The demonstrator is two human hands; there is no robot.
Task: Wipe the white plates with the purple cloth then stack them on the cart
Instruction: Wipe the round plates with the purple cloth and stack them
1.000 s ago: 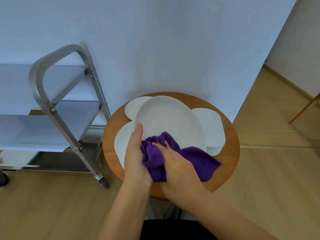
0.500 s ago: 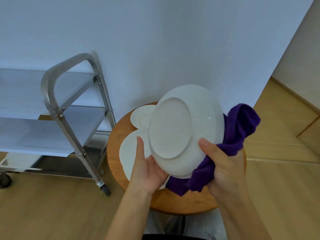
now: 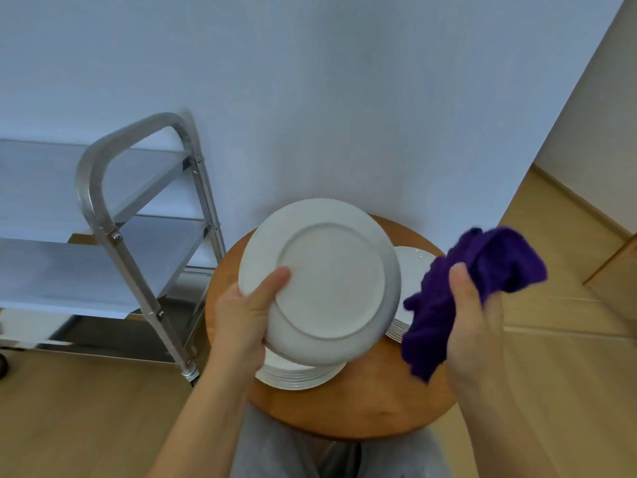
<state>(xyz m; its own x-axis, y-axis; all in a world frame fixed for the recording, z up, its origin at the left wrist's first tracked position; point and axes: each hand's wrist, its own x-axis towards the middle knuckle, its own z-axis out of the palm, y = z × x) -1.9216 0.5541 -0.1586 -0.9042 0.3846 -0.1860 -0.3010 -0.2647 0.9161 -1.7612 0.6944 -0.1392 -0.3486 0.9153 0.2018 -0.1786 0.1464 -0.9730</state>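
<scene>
My left hand (image 3: 243, 315) grips a white plate (image 3: 327, 277) by its left rim, thumb on the underside, which faces me. The plate is held tilted above the round wooden table (image 3: 362, 408). My right hand (image 3: 472, 326) holds the bunched purple cloth (image 3: 458, 298) to the right of the plate, apart from it. Under the held plate a stack of white plates (image 3: 296, 374) sits on the table. A second stack (image 3: 406, 288) shows behind the plate's right edge, partly hidden. The steel cart (image 3: 113, 236) stands to the left with bare shelves.
A pale wall rises right behind the table and cart. Wooden floor surrounds the table, and my grey-clad knees (image 3: 275, 453) are under its near edge. A wooden panel edge (image 3: 617, 267) shows at the far right.
The plate was flipped from face-up wiping to underside toward me. My right hand has pulled the cloth off the plate and out to the right. The view shifted upward.
</scene>
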